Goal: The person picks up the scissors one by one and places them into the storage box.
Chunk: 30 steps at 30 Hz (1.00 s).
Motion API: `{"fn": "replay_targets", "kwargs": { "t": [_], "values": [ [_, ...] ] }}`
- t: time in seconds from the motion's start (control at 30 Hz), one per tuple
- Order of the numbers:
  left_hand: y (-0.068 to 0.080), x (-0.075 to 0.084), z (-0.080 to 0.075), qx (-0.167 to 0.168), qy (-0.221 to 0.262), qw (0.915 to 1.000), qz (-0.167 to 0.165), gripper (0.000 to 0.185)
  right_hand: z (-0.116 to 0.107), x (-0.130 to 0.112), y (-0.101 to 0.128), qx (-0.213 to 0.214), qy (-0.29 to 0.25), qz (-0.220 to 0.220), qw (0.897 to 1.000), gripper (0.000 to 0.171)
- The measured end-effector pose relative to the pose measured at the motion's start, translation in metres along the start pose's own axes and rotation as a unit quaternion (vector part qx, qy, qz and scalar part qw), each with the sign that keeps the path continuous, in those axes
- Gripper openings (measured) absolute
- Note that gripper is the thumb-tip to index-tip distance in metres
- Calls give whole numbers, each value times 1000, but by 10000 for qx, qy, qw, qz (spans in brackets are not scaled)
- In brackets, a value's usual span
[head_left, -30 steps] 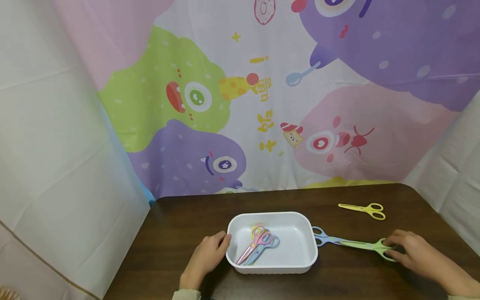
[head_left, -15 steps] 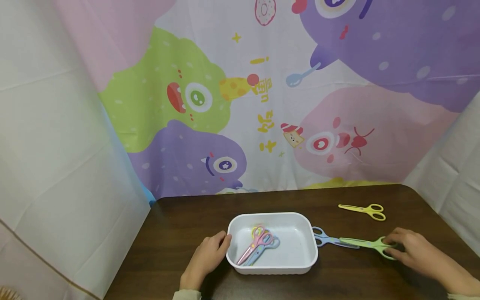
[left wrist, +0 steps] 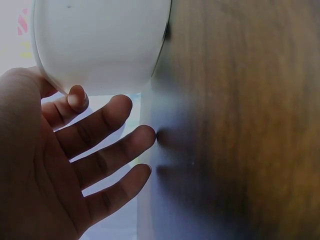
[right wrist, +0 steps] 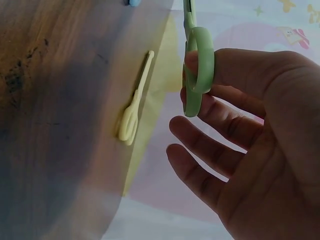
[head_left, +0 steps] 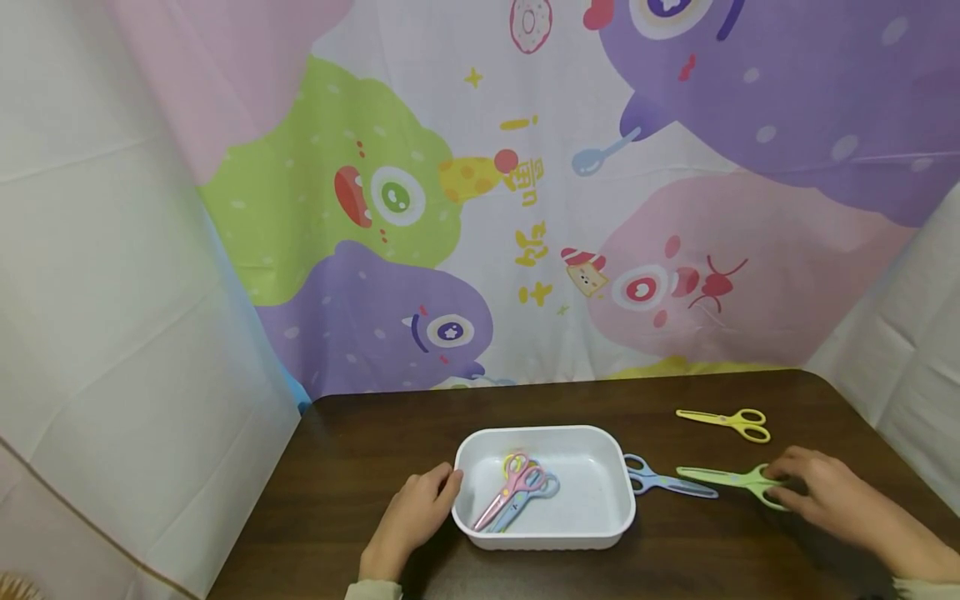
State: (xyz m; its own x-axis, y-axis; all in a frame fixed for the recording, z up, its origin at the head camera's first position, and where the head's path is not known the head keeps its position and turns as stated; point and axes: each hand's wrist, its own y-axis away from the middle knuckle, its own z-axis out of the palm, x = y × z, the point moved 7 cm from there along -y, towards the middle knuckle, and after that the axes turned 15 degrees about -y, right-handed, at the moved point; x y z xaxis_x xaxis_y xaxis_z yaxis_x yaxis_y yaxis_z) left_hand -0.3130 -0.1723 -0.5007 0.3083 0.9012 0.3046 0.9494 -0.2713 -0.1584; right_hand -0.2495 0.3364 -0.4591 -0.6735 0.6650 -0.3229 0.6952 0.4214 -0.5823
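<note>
My right hand (head_left: 832, 496) pinches the green scissors (head_left: 738, 479) by the finger loops. In the right wrist view, the thumb and index finger press on the green loop (right wrist: 202, 60), while the other fingers extend loosely beside it. The green blades point left, above the blue scissors (head_left: 667, 482) that lie against the white tray's right side. My left hand (head_left: 414, 508) holds the tray (head_left: 546, 542) at its left rim. In the left wrist view, its thumb and index finger meet at the tray edge (left wrist: 52, 82), the remaining fingers spread beneath.
Inside the tray lie pink scissors (head_left: 498, 500), blue scissors (head_left: 517, 507) and a partly covered yellow pair (head_left: 512, 461). Another yellow pair (head_left: 727, 421) lies at the back right of the dark wooden table (head_left: 375, 425). A cartoon-print cloth (head_left: 510, 350) hangs behind it.
The right hand has raised the green scissors slightly, so their blades no longer overlap the blue scissors in the head view. The left hand and tray keep their place.
</note>
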Motion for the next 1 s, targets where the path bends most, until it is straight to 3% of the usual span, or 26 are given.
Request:
{"fn": "replay_targets", "kwargs": {
  "t": [0.67,1.0],
  "values": [
    [2,0,0,27,30,10000,-14,34,0,-3,-17,-678,128,552,9961,28],
    [0,2,-1,157,-95,9998,14,35,1,-7,-27,-677,257,550,9959,28]
  ]
}}
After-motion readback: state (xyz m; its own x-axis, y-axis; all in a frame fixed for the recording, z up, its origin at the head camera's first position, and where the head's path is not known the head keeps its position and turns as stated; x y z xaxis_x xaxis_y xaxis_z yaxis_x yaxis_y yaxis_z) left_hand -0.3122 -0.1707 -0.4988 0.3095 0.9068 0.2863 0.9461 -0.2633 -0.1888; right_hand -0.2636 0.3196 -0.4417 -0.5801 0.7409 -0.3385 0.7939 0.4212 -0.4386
